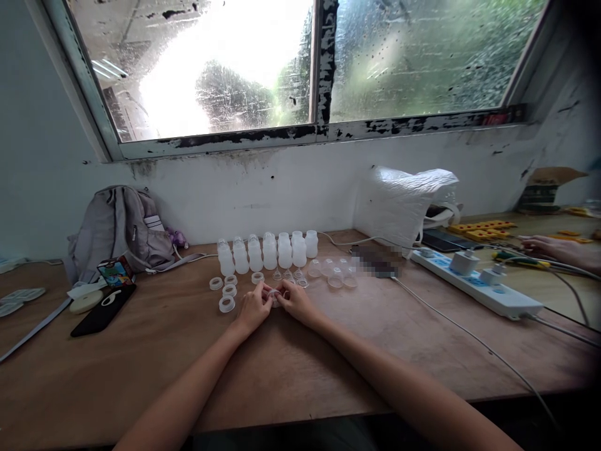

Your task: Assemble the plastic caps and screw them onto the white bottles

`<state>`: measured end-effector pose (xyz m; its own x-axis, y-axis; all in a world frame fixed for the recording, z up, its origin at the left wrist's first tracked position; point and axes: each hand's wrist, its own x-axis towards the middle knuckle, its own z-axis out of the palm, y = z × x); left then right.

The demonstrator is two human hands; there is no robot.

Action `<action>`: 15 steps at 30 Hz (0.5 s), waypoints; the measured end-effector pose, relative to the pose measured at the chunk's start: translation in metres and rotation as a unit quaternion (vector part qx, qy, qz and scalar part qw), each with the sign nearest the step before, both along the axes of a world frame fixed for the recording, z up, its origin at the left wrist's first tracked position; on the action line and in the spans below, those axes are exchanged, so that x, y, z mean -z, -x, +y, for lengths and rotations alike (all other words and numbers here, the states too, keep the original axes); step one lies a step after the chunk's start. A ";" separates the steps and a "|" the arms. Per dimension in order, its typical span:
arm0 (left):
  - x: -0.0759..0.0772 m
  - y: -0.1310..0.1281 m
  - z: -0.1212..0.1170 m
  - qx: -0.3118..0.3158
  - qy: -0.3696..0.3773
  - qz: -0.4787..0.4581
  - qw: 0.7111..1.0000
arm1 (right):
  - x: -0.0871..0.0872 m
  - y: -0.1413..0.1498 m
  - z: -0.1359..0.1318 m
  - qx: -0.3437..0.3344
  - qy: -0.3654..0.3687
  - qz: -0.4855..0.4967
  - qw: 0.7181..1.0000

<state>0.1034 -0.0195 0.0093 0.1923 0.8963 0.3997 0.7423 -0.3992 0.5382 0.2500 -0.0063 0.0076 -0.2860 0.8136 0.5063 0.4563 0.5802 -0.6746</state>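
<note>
My left hand (255,307) and my right hand (295,301) meet near the middle of the table, fingers pinched around a small translucent bottle ring (275,304), mostly covered by the fingertips. Behind them stands a row of frosted baby bottles (269,252); those on the left have clear tops, while the right ones are open-mouthed. Loose white collar rings (226,304) lie to the left of my left hand. Several clear teats (298,274) sit just beyond my right hand. Farther right is a cluster of translucent round caps (335,280).
On the left are a grey backpack (119,228), a black phone-like slab (104,311) and a small box (116,272). To the right lie a white power strip (474,285) with cables and a plastic bag (399,200). Another person's hand (544,245) rests at the far right.
</note>
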 end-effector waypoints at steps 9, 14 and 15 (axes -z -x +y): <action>-0.003 -0.003 -0.002 0.010 -0.008 -0.013 1.000 | 0.003 0.001 0.001 0.002 -0.017 -0.003 1.000; -0.005 -0.005 -0.003 0.018 -0.003 -0.019 1.000 | 0.006 0.001 0.002 -0.001 -0.025 -0.011 1.000; -0.005 -0.005 -0.003 0.018 -0.004 -0.019 1.000 | 0.007 0.001 0.003 0.001 -0.028 -0.014 1.000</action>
